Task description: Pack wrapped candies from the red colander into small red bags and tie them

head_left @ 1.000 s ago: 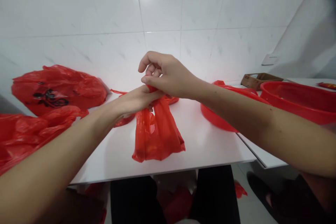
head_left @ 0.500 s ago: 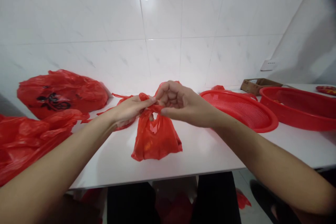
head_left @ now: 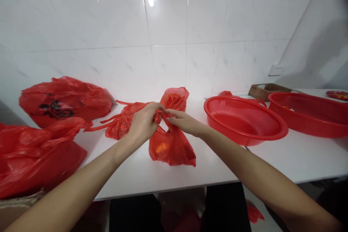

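Note:
A small red plastic bag (head_left: 171,146) with something orange inside sits on the white table (head_left: 217,166) in front of me. My left hand (head_left: 144,123) and my right hand (head_left: 182,120) both pinch its handles at the top, fingers closed, drawn tight together. Two more small red bags lie just behind: a flat one (head_left: 121,123) with loose handles to the left and an upright one (head_left: 174,98) behind my hands.
Large red bags lie at the left: one with a black print (head_left: 65,98) by the wall, another (head_left: 35,152) near the table edge. A red sieve basket (head_left: 244,119) and a red basin (head_left: 310,114) stand right. A cardboard box (head_left: 268,90) is behind them.
My hands have come down from above the bag to its top, pulling the handles tight. The bag now sits lower and rounder on the table. My view has shifted slightly right.

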A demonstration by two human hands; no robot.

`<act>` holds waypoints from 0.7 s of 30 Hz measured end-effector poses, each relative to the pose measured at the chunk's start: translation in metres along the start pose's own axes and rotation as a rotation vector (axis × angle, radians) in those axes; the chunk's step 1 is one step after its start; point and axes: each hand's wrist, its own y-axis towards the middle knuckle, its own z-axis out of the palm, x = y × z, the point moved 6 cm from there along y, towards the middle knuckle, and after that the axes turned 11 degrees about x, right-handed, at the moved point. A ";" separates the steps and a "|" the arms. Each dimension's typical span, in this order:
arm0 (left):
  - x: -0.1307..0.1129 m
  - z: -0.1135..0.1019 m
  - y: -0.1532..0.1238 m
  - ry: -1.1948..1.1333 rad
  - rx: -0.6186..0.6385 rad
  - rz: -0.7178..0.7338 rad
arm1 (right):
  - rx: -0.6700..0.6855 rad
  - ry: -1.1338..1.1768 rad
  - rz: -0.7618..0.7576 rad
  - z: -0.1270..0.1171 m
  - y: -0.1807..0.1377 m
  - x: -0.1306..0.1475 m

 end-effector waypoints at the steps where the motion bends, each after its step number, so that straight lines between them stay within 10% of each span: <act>1: 0.001 0.000 -0.001 -0.033 -0.004 0.009 | 0.011 0.015 -0.002 0.001 -0.001 0.000; 7: 0.036 0.018 -0.024 -0.286 0.281 -0.157 | -0.116 -0.056 -0.002 -0.003 -0.022 -0.014; 15: 0.111 0.072 -0.130 -0.809 -0.024 -0.631 | -0.510 0.087 0.321 -0.041 -0.064 -0.132; 21: 0.109 0.089 -0.129 -0.791 -0.236 -0.661 | -0.641 -0.031 0.310 -0.031 -0.041 -0.150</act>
